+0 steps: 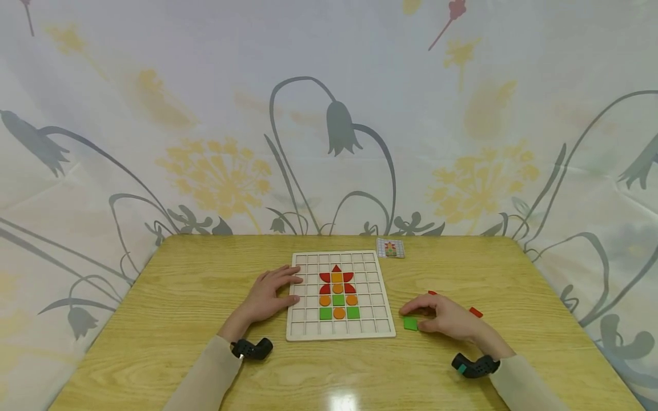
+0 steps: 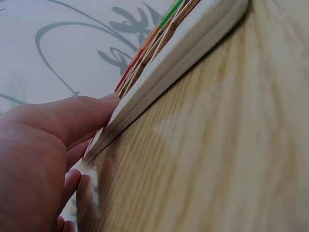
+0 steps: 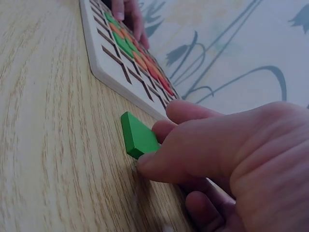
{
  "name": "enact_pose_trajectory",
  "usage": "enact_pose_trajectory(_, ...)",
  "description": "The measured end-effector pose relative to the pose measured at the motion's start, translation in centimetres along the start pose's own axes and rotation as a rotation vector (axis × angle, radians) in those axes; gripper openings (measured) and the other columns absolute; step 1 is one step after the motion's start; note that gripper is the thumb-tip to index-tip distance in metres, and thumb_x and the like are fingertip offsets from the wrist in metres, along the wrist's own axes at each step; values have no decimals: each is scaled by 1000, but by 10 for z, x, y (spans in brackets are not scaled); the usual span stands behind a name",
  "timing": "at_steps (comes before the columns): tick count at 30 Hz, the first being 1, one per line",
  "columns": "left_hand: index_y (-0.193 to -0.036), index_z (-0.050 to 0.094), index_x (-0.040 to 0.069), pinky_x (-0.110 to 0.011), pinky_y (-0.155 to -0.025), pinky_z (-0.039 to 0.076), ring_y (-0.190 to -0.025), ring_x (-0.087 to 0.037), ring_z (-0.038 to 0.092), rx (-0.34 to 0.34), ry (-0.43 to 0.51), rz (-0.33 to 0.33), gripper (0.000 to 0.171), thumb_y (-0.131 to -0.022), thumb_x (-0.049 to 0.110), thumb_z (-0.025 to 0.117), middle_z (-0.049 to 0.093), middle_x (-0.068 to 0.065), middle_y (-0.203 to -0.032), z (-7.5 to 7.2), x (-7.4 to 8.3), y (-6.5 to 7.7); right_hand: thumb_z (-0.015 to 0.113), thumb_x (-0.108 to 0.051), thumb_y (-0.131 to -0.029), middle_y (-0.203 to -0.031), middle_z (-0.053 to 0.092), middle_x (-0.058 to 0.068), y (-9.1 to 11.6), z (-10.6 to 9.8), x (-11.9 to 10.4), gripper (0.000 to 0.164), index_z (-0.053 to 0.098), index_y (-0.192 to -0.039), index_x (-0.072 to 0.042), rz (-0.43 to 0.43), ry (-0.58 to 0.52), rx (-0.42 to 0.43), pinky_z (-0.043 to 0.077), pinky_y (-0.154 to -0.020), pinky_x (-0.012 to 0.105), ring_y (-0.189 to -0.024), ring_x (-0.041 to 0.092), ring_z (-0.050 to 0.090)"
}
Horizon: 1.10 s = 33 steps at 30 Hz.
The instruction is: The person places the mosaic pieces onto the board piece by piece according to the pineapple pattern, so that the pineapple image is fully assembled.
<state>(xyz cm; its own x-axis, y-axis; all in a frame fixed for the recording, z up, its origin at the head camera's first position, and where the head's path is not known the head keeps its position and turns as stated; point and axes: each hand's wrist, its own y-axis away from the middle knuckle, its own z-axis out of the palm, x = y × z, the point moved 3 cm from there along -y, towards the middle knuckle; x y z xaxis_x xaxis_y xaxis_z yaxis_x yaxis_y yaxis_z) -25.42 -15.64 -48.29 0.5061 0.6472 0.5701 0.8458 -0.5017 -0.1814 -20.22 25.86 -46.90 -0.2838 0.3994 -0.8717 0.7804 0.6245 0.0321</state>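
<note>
A white grid board (image 1: 305, 326) lies mid-table, holding a figure of red, orange and green pieces. My left hand (image 1: 269, 295) rests along its left side, fingers spread, with fingertips on the rim. In the left wrist view the thumb (image 2: 82, 113) touches the board's edge (image 2: 159, 82). Right of the board, my right hand (image 1: 447, 317) pinches a green square tile (image 1: 410, 323) low over the table. The right wrist view has the thumb tip (image 3: 147, 162) at the lower edge of the green tile (image 3: 140, 135), other fingers behind it.
Beyond the board's upper right corner lies a small pattern card (image 1: 390, 249) with a similar figure. Two red pieces lie near the right hand, one (image 1: 476, 312) beside it and another (image 1: 432, 293) partly hidden behind it. A flower-patterned cloth (image 1: 329, 188) stands behind the table.
</note>
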Motion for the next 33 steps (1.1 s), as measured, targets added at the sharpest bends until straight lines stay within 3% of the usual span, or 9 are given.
enact_pose_trajectory(8, -132, 66, 13, -61, -114, 16, -145, -32, 31, 6, -1, 8, 43, -93, 30, 70, 46, -5, -152, -1, 1, 0, 75, -12, -88, -118, 66, 10, -2, 3, -1, 29, 71, -117, -9, -49, 52, 26, 48, -86, 25, -106, 10, 58)
enact_pose_trajectory(17, -132, 66, 14, -62, -114, 16, -146, -31, 31, 9, 5, 8, 42, -93, 31, 70, 46, -5, -152, -1, 1, 0, 80, -14, -85, -99, 60, 4, -3, 7, -6, 32, 71, -114, -7, -17, 86, 91, 46, -75, 24, -86, 15, 53)
enact_pose_trajectory(25, -132, 65, 13, -62, -114, 15, -146, -32, 30, 0, 25, 8, 43, -94, 30, 70, 45, -6, -153, -2, 3, 1, 72, -6, -91, -87, 58, 4, -3, 6, -5, 10, 69, -100, -7, 38, 72, 239, 45, -65, 24, -75, 13, 52)
enact_pose_trajectory(33, -132, 66, 13, -64, -113, 16, -146, -33, 30, 8, 21, 11, 42, -94, 31, 69, 46, -6, -152, -2, 3, 0, 71, -5, -92, -93, 60, 3, -10, 8, -9, 8, 70, -97, -10, -24, 118, 319, 51, -70, 25, -81, 12, 57)
